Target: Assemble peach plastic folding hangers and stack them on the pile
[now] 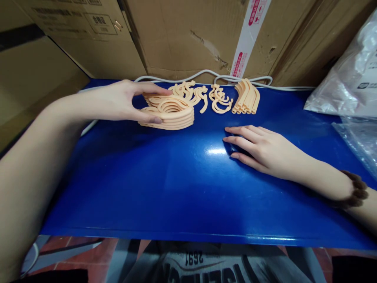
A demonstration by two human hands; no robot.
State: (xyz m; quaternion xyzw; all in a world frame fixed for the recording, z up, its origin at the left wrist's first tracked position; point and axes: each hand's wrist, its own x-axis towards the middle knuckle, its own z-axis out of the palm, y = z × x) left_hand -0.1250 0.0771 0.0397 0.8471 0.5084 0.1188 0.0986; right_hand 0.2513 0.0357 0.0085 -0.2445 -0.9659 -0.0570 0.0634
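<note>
A stack of beige curved plastic pieces [176, 118] lies on the blue table at the back, left of the middle. My left hand [129, 100] reaches over its left end, thumb on the near side and fingers on the far side, pinching an upper piece; how many layers it grips is hidden. My right hand [259, 149] rests palm down on the table to the right, fingers apart, holding nothing. Behind and right of the stack lie loose beige hook-shaped pieces [218, 100]. Beside these sits a row of beige bent tubes [246, 97], laid close together.
Cardboard boxes [182, 39] stand along the back of the blue table [176, 188]. A white cable [203, 72] runs along their foot. At the right lies a clear plastic bag [344, 74]. The table's front edge is near my body.
</note>
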